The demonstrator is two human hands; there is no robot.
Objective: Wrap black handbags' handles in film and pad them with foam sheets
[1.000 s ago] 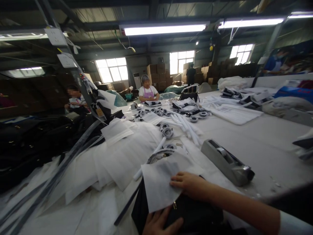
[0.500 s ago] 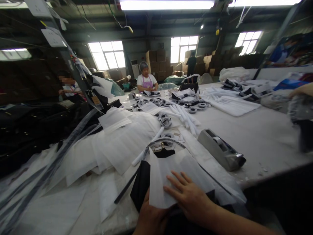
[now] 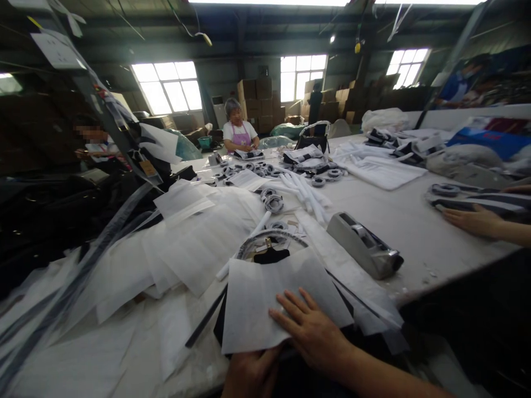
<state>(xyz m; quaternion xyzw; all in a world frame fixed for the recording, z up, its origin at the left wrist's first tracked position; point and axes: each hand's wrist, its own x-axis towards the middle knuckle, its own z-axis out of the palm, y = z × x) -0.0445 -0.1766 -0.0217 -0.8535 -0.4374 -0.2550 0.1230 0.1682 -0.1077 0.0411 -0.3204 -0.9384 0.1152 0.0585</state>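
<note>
A black handbag lies in front of me with its wrapped handle arching away over the table. A thin white foam sheet covers most of its front. On top of this sheet my right hand rests flat, fingers spread. My left hand is at the sheet's lower left edge, thumb and fingers closed on it; part of that hand is cut off by the frame. Dark edges of the bag show on both sides of the sheet.
Loose foam sheets are heaped at left. A grey tape dispenser stands right of the bag. Wrapped strap coils and white tubes lie beyond. A co-worker's hand presses a dark wrapped item at right; another person sits opposite.
The foam sheet has shifted left and now lies over the bag's left side. My left hand has moved slightly along the lower edge. The co-worker's dark item has come down onto the table.
</note>
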